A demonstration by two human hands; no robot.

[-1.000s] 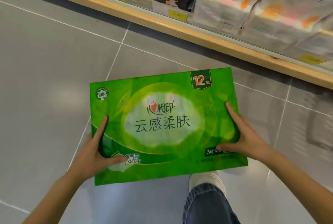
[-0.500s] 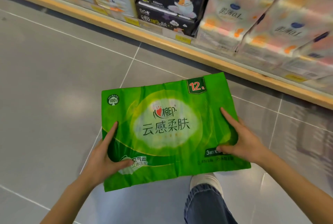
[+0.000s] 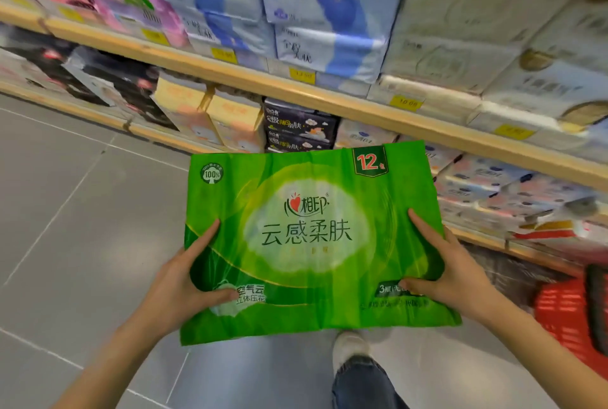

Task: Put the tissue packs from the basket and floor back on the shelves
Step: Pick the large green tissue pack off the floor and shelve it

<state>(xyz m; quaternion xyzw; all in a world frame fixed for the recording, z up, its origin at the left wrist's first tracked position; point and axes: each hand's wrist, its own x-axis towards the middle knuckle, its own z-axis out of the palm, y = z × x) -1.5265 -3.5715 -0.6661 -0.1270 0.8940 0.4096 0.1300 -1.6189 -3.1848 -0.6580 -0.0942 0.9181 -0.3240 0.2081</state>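
Note:
I hold a large flat green tissue pack (image 3: 309, 237) with a "12" label, face up in front of me above the floor. My left hand (image 3: 179, 280) grips its lower left side, thumb on top. On the lower right side my right hand (image 3: 450, 273) grips it the same way. Wooden-edged shelves (image 3: 329, 102) full of tissue packs rise just beyond the pack's far edge. A red basket (image 3: 569, 319) stands on the floor at the right edge, its contents hidden.
The upper shelf carries blue-and-white packs (image 3: 316, 13) and pale packs (image 3: 477, 30). The lower shelf holds dark packs (image 3: 297, 127) and orange ones (image 3: 210, 115). Grey tiled floor (image 3: 75, 217) spreads to the left. My shoe and jeans leg (image 3: 355, 372) show below the pack.
The view has tilted up, bringing a second, higher shelf and the red basket into sight. The green pack has risen toward the shelves; both hands keep the same grip.

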